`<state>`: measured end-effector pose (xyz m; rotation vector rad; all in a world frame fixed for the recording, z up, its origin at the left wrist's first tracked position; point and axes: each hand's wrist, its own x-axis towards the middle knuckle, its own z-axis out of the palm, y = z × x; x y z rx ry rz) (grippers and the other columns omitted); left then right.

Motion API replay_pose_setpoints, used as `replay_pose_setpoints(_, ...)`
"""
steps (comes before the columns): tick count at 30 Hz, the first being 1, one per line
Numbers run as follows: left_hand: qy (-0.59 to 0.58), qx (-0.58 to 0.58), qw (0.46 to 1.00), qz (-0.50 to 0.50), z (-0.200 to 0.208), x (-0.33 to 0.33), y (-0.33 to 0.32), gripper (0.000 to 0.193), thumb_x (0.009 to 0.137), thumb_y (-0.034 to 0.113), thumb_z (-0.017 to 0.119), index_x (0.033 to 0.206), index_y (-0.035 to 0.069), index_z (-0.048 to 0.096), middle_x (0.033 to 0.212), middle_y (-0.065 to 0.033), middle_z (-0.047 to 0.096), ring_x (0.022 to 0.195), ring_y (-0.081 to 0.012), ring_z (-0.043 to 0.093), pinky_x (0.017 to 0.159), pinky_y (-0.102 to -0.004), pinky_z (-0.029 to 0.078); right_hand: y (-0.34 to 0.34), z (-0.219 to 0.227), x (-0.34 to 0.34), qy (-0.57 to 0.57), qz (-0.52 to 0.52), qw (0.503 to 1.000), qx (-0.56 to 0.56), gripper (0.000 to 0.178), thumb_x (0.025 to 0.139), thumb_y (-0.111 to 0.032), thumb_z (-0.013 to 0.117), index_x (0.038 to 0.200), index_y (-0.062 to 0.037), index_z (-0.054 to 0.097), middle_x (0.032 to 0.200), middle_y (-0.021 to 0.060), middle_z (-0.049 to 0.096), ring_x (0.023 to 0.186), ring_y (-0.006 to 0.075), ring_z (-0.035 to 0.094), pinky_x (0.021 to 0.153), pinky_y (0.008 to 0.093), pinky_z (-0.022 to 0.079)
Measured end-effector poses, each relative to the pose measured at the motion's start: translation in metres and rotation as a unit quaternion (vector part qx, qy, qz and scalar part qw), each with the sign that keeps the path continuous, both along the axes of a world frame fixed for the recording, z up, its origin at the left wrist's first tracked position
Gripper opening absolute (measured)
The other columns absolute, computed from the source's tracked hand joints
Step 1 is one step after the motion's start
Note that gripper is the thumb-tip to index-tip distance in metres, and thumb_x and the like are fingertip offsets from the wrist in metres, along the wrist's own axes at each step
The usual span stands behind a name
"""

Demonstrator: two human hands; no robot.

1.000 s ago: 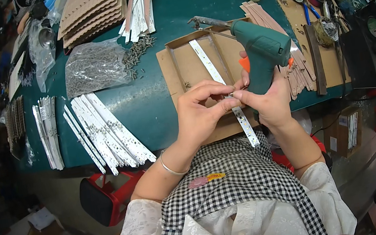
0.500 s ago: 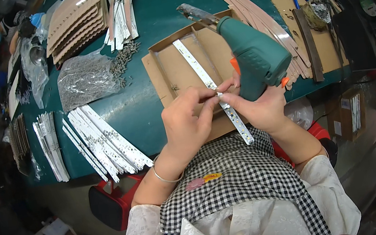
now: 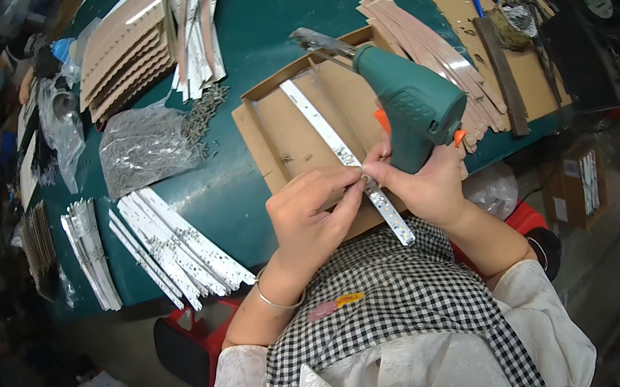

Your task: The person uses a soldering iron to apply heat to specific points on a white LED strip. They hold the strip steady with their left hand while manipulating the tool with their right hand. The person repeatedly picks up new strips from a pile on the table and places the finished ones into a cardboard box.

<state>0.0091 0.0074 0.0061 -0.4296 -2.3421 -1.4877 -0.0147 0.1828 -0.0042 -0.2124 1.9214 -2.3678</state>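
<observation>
Head view: the left hand [image 3: 306, 222] and right hand [image 3: 424, 187] meet over a long white LED strip [image 3: 343, 157] lying on a shallow cardboard tray [image 3: 276, 130] on the green bench [image 3: 252, 32]. Both sets of fingers pinch closed on the strip near its lower part. A green cordless screwdriver [image 3: 409, 101] rests on the tray, just beside the right hand. More white strips [image 3: 180, 246] lie to the left.
</observation>
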Motion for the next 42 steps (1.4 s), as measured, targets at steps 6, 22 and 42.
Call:
replay_pose_setpoints(6, 0.029, -0.114, 0.991, 0.064, -0.016, -0.013, -0.025, 0.016, 0.072, 0.0, 0.08, 0.086, 0.004, 0.077, 0.08, -0.008, 0.073, 0.072, -0.019, 0.068, 0.071, -0.03, 0.05, 0.004, -0.007, 0.007, 0.015, -0.063, 0.998, 0.004, 0.029, 0.082, 0.01, 0.075, 0.106, 0.0028, 0.062, 0.089, 0.0056, 0.068, 0.08, 0.0117, 0.066, 0.075, 0.0274, 0.056)
replay_pose_setpoints(22, -0.036, -0.194, 0.973, 0.117, -0.038, -0.027, -0.024, 0.013, 0.074, 0.01, 0.083, 0.087, 0.012, 0.08, 0.079, 0.001, 0.067, 0.082, -0.0142, 0.064, 0.093, -0.0357, 0.035, 0.034, -0.032, 0.023, 0.005, 0.011, 0.994, 0.108, 0.036, 0.086, 0.008, 0.07, 0.118, 0.0039, 0.055, 0.092, 0.0067, 0.065, 0.084, 0.0151, 0.068, 0.08, 0.0309, 0.058)
replay_pose_setpoints(42, -0.066, -0.226, 0.965, 0.112, -0.041, -0.026, -0.018, 0.011, 0.076, 0.011, 0.083, 0.086, 0.013, 0.08, 0.081, 0.0022, 0.067, 0.085, -0.0135, 0.063, 0.1, -0.0423, 0.033, 0.025, -0.035, 0.02, -0.02, 0.007, 0.998, 0.051, 0.023, 0.085, 0.006, 0.072, 0.106, 0.0014, 0.065, 0.092, 0.0064, 0.072, 0.082, 0.0126, 0.069, 0.077, 0.0278, 0.056)
